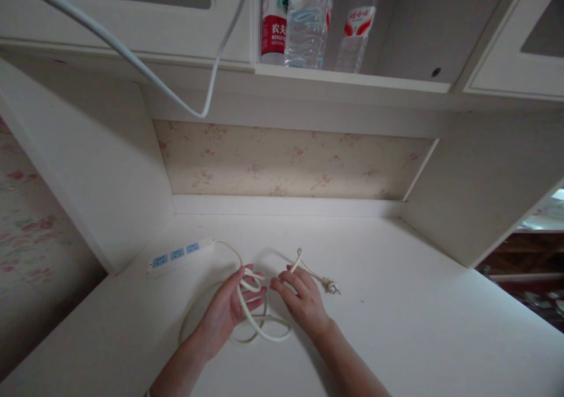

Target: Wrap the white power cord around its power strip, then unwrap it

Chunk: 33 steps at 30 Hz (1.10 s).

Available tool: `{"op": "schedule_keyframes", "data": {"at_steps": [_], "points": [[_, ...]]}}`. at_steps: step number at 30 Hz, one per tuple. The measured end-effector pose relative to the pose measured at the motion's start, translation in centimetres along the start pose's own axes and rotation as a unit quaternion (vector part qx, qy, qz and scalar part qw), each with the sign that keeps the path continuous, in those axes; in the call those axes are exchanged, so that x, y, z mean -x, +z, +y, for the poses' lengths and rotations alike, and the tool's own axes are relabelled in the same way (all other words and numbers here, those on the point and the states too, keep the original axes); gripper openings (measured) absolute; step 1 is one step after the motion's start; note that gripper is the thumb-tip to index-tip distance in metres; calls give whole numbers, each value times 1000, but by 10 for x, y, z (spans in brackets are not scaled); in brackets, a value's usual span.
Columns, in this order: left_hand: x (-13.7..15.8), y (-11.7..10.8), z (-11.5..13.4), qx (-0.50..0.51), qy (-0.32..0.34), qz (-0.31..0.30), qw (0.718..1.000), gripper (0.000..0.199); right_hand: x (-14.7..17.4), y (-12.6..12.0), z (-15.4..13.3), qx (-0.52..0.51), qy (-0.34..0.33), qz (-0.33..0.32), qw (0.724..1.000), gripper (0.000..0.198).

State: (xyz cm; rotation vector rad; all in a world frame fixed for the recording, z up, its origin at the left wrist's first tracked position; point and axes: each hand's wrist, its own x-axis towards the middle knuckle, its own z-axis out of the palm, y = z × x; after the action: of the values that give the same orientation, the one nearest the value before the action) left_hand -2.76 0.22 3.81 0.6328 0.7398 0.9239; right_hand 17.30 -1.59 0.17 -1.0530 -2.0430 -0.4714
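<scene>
A white power strip (178,255) with blue sockets lies on the white desk, left of my hands. Its cream power cord (275,338) runs into loose loops around my left hand and down to the desk. My left hand (235,300) is palm-up, with loops of the cord across the palm and held at the thumb. Fingers curled, my right hand (302,294) grips a stretch of the same cord, which bends up above the knuckles. The plug (331,286) at the cord's end rests just right of my right hand.
An overhead cabinet shelf (388,83) holds several plastic bottles (306,27). A pale cable (145,71) hangs across the upper left, in front of the cabinet. White side panels (480,185) and a floral-papered back wall (291,162) enclose the desk (418,315).
</scene>
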Motion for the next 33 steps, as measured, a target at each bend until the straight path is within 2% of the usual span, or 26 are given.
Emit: {"op": "schedule_keyframes", "data": {"at_steps": [3, 6, 9, 13, 16, 19, 23, 26, 33], "points": [[0, -1, 0, -20, 12, 2, 1000, 40, 2, 6, 2, -23, 69, 43, 996, 26], [2, 1, -2, -54, 34, -30, 998, 41, 2, 11, 6, -71, 157, 100, 980, 23], [3, 3, -5, -77, 55, -53, 994, 46, -1, 13, 8, -112, 211, 124, 963, 23], [2, 1, -10, -113, 88, -45, 989, 51, -6, 11, 8, -154, 272, 120, 942, 27], [1, 0, -9, -120, 114, -44, 985, 51, -5, 9, 11, -222, 305, 80, 923, 35], [1, 1, -6, -115, 129, -35, 984, 49, -2, 9, 19, -249, 314, 53, 914, 41], [1, 1, -1, -98, 142, -14, 985, 49, 0, 9, 26, -172, 270, 33, 947, 20], [1, -1, 0, -103, 150, -5, 983, 51, 0, 8, 23, -151, 248, 3, 957, 17], [1, -5, 1, -153, 156, -7, 976, 59, -3, 8, 13, -177, 268, 45, 946, 17]]}}
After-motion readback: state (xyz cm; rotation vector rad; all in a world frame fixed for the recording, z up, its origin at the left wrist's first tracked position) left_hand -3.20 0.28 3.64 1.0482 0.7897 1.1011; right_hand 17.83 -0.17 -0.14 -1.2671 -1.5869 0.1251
